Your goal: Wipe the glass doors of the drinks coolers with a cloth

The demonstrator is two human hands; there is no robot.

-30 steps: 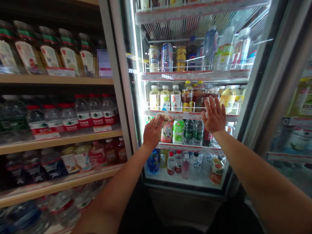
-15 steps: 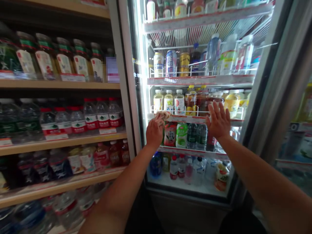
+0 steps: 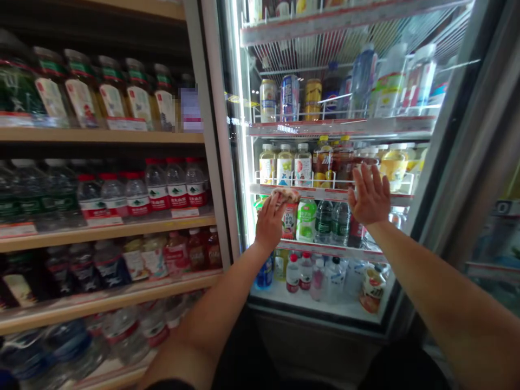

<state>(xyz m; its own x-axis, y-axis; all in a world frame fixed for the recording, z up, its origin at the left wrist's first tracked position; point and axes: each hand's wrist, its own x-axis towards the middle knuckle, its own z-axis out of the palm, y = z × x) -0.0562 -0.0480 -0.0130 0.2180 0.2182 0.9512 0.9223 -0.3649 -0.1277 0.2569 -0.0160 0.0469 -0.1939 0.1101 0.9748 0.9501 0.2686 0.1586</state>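
Observation:
A crumpled, pale cloth (image 3: 285, 194) is bunched under the fingers of my left hand (image 3: 270, 222), which presses it against the glass door (image 3: 309, 130) of a lit drinks fridge. My right hand (image 3: 369, 195) is spread flat on the same glass, farther right, palm forward and holding nothing. Behind the glass, level with my hands, are a shelf of bottled drinks (image 3: 303, 162) and, below it, a green bottle (image 3: 306, 221) and clear bottles (image 3: 324, 221).
To the left, open wooden shelves (image 3: 162, 136) carry rows of bottled drinks, among them red-capped water bottles (image 3: 156, 184). The fridge's metal frame (image 3: 459, 162) runs down the right side, with another glass-fronted cooler (image 3: 495, 238) beyond it. Cans (image 3: 290, 97) stand on an upper fridge shelf.
My left hand has slid the cloth a little to the right across the glass. My right hand keeps its flat spread on the door. The view has shifted slightly.

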